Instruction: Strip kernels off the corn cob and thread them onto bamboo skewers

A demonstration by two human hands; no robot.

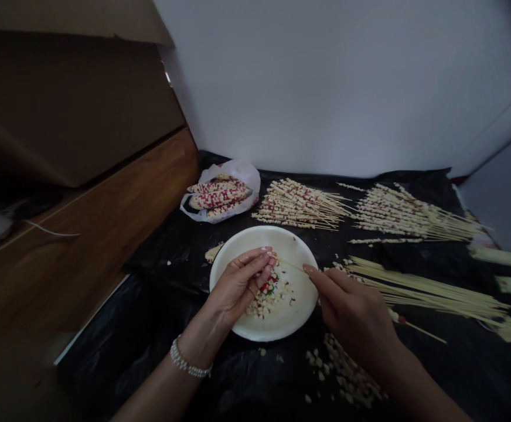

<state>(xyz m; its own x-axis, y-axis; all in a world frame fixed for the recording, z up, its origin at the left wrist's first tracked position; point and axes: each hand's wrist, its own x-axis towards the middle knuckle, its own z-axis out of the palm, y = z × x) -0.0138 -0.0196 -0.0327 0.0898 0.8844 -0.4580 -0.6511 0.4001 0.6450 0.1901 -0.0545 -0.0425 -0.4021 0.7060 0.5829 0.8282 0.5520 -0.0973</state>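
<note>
Over the white bowl (297, 328), my left hand (243, 282) pinches a pale corn kernel (269, 254) at the tip of a thin bamboo skewer (291, 266). The skewer's other end is in my right hand (354, 308), gripped between thumb and fingers at the bowl's right rim. Loose corn kernels (262, 309), cream with some dark red, lie in the bowl, partly behind my left hand. More loose kernels (347, 375) are scattered on the black plastic sheet below my right hand.
A plastic bag (249, 173) holds several red-and-cream corn cobs (220, 198). Two piles of kernel-threaded skewers (297, 202) (396, 211) lie behind the bowl. Bare skewers (431, 287) spread to the right. A white wall (326, 88) stands behind; a cardboard box (71, 99) is at left.
</note>
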